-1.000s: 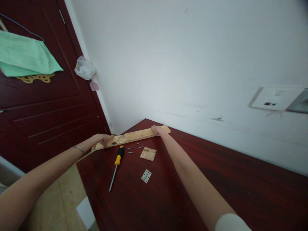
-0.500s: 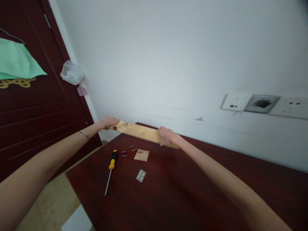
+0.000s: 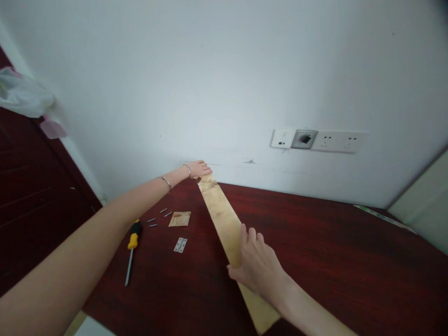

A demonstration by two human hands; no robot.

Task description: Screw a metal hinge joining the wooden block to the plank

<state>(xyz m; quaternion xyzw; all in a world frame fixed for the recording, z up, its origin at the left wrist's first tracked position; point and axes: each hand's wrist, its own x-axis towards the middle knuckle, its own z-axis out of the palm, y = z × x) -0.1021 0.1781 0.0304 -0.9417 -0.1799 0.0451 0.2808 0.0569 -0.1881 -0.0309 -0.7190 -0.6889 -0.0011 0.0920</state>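
Note:
A long wooden board (image 3: 224,217) slants across the tabletop, its far end by the wall and its near end toward me. My left hand (image 3: 199,169) grips the far end, where the wood has dark stains. Around the nearer half, my right hand (image 3: 259,261) is closed with the thumb on the left edge and the fingers across the top. Left of the board lie a small square wood piece (image 3: 180,219) and a metal hinge (image 3: 180,245). Several screws (image 3: 153,225) are scattered beside them. A yellow-and-black screwdriver (image 3: 132,247) lies farther left, its handle end partly behind my left forearm.
The dark red table (image 3: 315,252) runs along a white wall with sockets (image 3: 315,140). A plastic bag (image 3: 26,95) hangs near the red door (image 3: 31,186) at left. A thin pale strip (image 3: 385,218) lies at the table's back right.
The board has swung from lying nearly along the wall to pointing toward me, its right end drawn nearer by my right hand. My view has turned right.

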